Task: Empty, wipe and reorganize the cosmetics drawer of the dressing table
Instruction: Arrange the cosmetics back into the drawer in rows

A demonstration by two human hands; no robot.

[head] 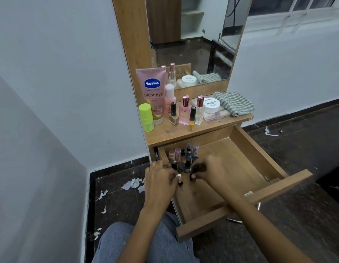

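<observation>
The wooden drawer [246, 154] is pulled open, and several small nail polish bottles [184, 158] stand in its back left corner. My left hand [161, 177] pinches a small bottle with a pale cap [179, 179] low in the drawer. My right hand [206, 170] grips a small dark bottle [193, 176] just to its right. The rest of the drawer floor is bare wood.
On the dressing table top [184, 132] stand a pink Vaseline tube [152, 92], a green bottle [146, 117], several pink and yellow bottles, a white jar [212, 105] on a palette, and a striped cloth [234, 103]. Paper scraps [133, 184] litter the dark floor.
</observation>
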